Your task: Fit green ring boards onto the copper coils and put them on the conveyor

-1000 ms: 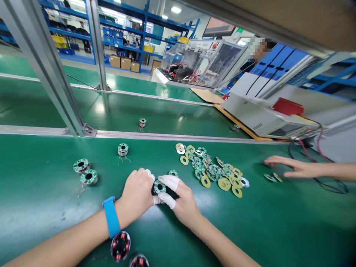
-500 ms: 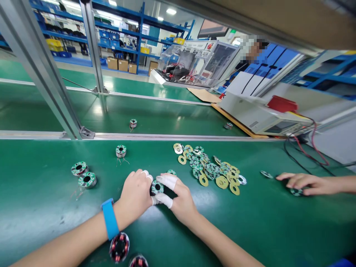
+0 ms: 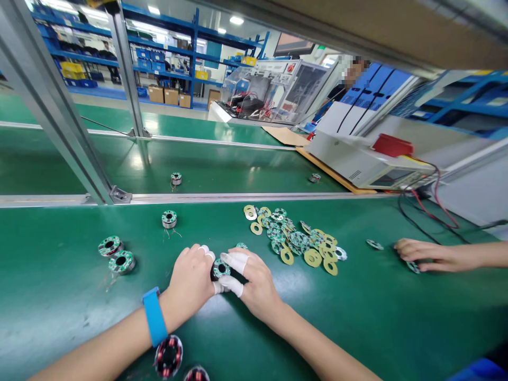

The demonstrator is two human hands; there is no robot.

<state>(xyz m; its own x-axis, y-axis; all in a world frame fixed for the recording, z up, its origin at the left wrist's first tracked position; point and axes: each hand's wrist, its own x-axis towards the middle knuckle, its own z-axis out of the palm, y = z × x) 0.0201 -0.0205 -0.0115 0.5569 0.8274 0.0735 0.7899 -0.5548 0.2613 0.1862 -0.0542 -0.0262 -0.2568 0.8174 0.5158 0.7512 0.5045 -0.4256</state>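
Note:
A motor stator (image 3: 216,271) topped by a green ring-shaped circuit board sits between my hands at the middle of the bench. My left hand (image 3: 193,275), with a blue wristband, is closed on its left side. From the right, my right hand (image 3: 257,280) pinches it between thumb and fingers in white finger cots. Another ring board (image 3: 242,246) is partly hidden behind my right fingers. Left of my hands stand similar stators with boards and loose wires, one (image 3: 169,219) farther back and a pair (image 3: 121,261) nearer. Two wound stators without boards (image 3: 169,356) lie by my left forearm.
Loose ring boards (image 3: 296,238), green and yellow sides showing, are heaped right of centre. At the far right another person's hand (image 3: 432,256) touches a ring board. Metal posts (image 3: 67,106) and a rail border the green bench (image 3: 337,323). A boxy instrument (image 3: 365,159) with cables stands behind.
The view has shifted slightly. My hands keep their hold on the stator with little movement. The other person's fingers have shifted over their ring board.

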